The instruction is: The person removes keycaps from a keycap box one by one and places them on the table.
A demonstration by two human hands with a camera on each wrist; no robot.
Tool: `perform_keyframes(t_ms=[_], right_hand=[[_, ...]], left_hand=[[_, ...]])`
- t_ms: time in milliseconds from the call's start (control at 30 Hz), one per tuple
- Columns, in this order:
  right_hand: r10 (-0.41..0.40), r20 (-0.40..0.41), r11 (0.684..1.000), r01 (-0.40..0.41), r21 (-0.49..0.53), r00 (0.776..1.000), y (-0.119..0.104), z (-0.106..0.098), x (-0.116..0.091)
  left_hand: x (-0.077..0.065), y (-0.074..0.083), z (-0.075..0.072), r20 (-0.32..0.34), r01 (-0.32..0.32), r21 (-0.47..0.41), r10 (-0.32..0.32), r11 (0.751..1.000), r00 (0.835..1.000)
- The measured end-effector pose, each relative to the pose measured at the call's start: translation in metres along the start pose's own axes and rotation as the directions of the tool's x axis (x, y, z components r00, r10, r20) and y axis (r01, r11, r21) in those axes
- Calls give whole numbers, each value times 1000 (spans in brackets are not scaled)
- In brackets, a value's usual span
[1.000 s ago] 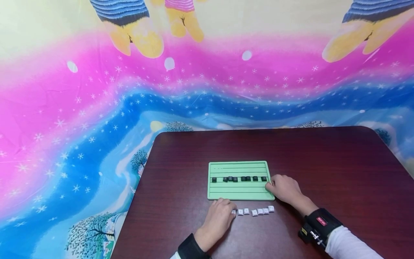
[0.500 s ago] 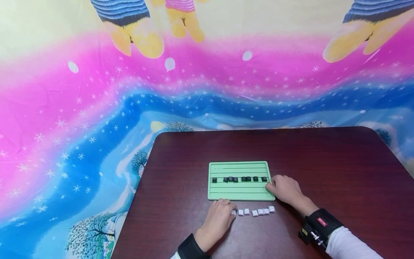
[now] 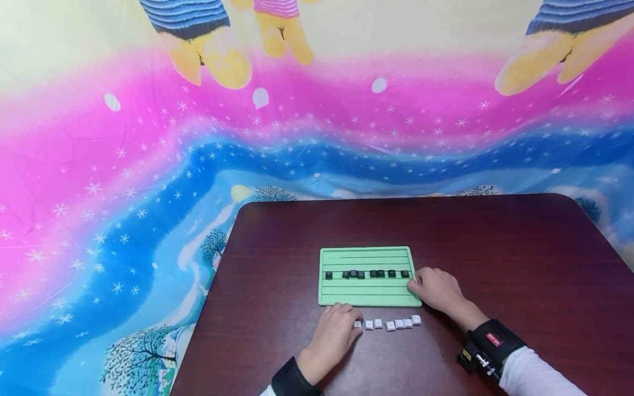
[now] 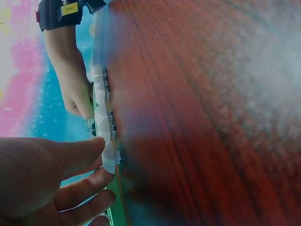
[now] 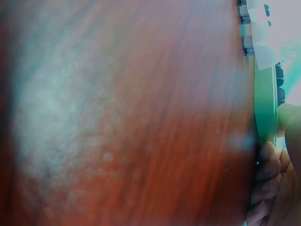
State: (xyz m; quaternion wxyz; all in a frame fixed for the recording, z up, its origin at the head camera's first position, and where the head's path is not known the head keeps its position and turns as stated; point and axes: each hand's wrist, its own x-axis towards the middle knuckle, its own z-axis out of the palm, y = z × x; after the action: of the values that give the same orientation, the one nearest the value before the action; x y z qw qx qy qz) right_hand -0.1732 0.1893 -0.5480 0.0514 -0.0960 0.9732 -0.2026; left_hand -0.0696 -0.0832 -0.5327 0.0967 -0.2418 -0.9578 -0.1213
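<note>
My left hand (image 3: 334,333) pinches a white keycap (image 4: 108,157) between thumb and index finger, at the left end of a row of white keycaps (image 3: 398,324) on the table. The other fingers curl beside it. A shallow green tray (image 3: 366,297) with ridged lines lies just beyond that row. Several black keycaps (image 3: 373,274) stand in a line across its middle. At the tray's right edge, my right hand (image 3: 438,289) grips the rim, thumb on top; the right wrist view shows its curled fingers (image 5: 269,169) against the side.
The dark red-brown wooden table (image 3: 520,264) extends around the tray, with rounded far corners. Behind it hangs a colourful printed cloth (image 3: 317,126). A black strap with a camera (image 3: 487,346) is on the right wrist.
</note>
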Motion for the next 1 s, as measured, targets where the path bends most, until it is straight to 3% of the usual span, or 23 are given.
perform_keyframes(t_ms=[400,1000], right_hand=[[3,0,1000,-3,-1,1000,2,1,1],[-5,-9,1000,5,10,1000,3,0,0]], left_hand=[[6,0,-5,-43,18,-3,-18,1000,999],[15,-7,-11,-57,53,-34,-55,998,997]])
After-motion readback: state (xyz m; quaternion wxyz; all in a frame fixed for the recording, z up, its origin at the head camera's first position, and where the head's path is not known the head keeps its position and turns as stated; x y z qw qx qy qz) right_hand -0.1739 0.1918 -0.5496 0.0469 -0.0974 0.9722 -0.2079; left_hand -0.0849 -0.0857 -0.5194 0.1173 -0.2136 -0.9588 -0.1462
